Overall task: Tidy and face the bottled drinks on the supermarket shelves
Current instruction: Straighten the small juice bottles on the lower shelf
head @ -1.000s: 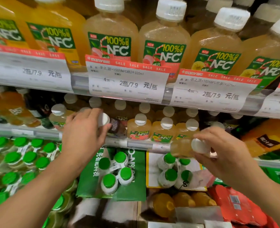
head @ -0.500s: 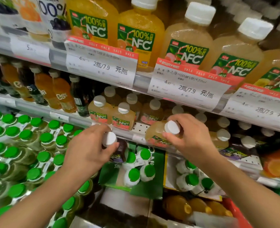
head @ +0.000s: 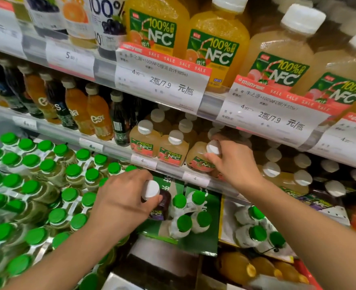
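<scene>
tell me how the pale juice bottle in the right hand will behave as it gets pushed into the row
The pale juice bottle looks full, so probably heavy for its size. The right hand holds it tilted by the cap, and it may tip until its base sits flat. The plastic looks smooth, so it would likely slide along the shelf and could nudge the neighbouring bottle.

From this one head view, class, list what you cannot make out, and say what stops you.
- Dark bottle: label mostly covered by the left hand.
- Pale bottle: right side hidden by the right hand.
- Price tag: small print blurred.
- Rear bottles on the middle shelf: in shadow under the shelf above.
</scene>
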Motion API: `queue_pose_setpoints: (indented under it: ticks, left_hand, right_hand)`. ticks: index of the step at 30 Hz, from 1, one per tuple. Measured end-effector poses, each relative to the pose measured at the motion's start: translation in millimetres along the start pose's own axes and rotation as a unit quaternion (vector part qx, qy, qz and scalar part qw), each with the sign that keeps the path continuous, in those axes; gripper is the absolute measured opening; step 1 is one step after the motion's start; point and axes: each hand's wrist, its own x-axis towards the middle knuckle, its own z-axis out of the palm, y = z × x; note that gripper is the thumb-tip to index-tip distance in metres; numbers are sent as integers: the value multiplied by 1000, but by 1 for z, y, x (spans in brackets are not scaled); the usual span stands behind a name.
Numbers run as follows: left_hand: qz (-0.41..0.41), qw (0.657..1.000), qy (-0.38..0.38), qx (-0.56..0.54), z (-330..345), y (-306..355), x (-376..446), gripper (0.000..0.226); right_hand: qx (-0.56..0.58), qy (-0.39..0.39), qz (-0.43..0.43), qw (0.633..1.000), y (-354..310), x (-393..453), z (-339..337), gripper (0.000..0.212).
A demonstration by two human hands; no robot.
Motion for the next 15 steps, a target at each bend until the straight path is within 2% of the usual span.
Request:
queue_pose_setpoints:
  ticks: [2, 7, 11, 13, 15]
  left_hand:
    - [-5, 1000, -5, 2, 2, 1, 1, 35]
    - [10, 1000, -10, -3, 6, 11, 7, 36]
    - [28, 1000, -2, -2, 9, 22, 10, 36]
    - [37, 999, 2, -7, 12, 26, 11, 37]
    - [51, 999, 2, -13, 15, 30, 14, 37]
  right_hand:
    - [-9, -28, -3, 1000, -1, 4, 5, 26]
    - [-49, -60, -42, 996, -2, 14, 17, 23]
    - [-74, -111, -36, 990, 0, 20, 16, 18]
    - [-81, -135, -36, 987, 3, 16, 10, 28]
    - [-87, -123, -48, 987, 6, 3, 4, 42]
